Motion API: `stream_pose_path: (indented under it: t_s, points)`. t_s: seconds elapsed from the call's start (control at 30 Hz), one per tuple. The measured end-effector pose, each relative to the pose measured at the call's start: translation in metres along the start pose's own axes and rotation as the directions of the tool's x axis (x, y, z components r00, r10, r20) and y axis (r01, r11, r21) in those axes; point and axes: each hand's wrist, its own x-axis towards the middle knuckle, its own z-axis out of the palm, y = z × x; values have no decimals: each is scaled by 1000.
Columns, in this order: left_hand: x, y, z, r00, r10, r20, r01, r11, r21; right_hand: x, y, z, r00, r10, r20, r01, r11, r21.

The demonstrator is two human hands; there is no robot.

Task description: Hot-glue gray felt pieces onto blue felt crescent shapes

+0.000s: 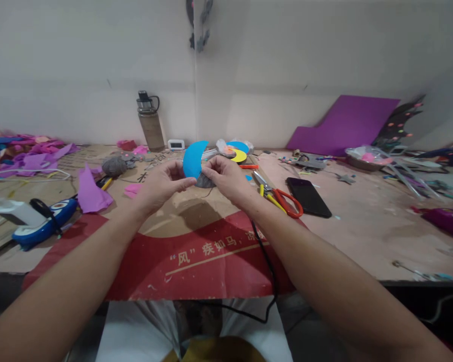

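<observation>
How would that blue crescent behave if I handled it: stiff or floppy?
The blue crescent is probably light, as it looks like a thin sheet. It seems fairly stiff, since its upper tip stands above the left hand and right hand without drooping. That narrow tip may bend easily, though.

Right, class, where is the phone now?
In the head view, the phone lies on the table, right of centre, just right of the scissors.

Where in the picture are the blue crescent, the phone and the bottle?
Blue crescent (192, 161): head view, middle of its flat face.
Phone (308, 197): head view, middle of its dark screen.
Bottle (151, 128): head view, on its brownish body.
</observation>
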Motion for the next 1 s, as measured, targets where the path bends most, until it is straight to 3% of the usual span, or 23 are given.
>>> stream_pose_path:
  t_s: [0.23,0.37,0.47,0.57,0.67,0.73,0.87,1.0]
  points:
    - [1,-5,1,1000,12,-14,-14,988,-151,-5,-8,4,999,-2,49,-5,991,136]
    - [1,-7,-1,999,-41,23,46,959,-278,-8,-15,5,996,-18,86,-2,974,228]
    - [2,-6,-2,997,-69,30,75,962,-262,-8,-16,4,996,-26,90,5,972,235]
    - [2,-5,-2,998,-6,-69,-2,993,-117,-8,-15,5,995,-35,97,14,978,210]
    - [0,-2,0,983,54,-173,-40,996,84,-10,-14,7,992,-102,77,95,992,82]
    - [-1,-1,2,985,26,-170,-10,995,95,-12,-14,7,983,-177,38,180,981,-77]
    - [-2,-4,5,996,-53,-74,43,990,-132,-15,-14,7,957,-291,-9,272,905,-328]
    - [-1,-5,5,988,-134,-81,86,897,-434,-16,-10,6,909,-407,83,394,780,-487]
